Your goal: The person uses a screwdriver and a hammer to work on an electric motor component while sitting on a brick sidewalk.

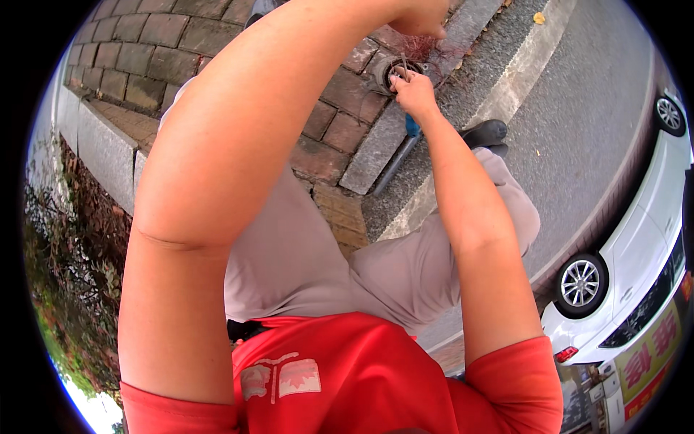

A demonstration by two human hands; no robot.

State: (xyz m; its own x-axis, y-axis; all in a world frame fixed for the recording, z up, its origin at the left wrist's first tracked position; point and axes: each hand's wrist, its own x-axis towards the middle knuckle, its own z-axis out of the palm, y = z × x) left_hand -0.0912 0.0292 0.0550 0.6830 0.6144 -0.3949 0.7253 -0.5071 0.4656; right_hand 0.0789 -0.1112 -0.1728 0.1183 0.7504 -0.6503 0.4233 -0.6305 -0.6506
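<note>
My left hand [423,17] is at the top edge, above a tangle of fine reddish strands [428,52]; its fingers are mostly cut off or hidden. Below it, my right hand [416,94] has its fingers closed at the rim of a round, dark-mouthed opening [387,71] beside the kerb. A thin rod-like piece [405,66] shows at those fingertips, but exactly what they grip is unclear. Just under my right wrist lies a long grey bar or tube [394,168] with a blue part [412,125], slanting along the kerb.
Brick paving [340,137] lies to the left of a stone kerb [367,165]. Asphalt road [571,137] with a pale painted line [522,72] runs on the right. My dark shoe [486,133] rests near that line. A white car [636,239] stands farther right; shrubs [90,231] grow at left.
</note>
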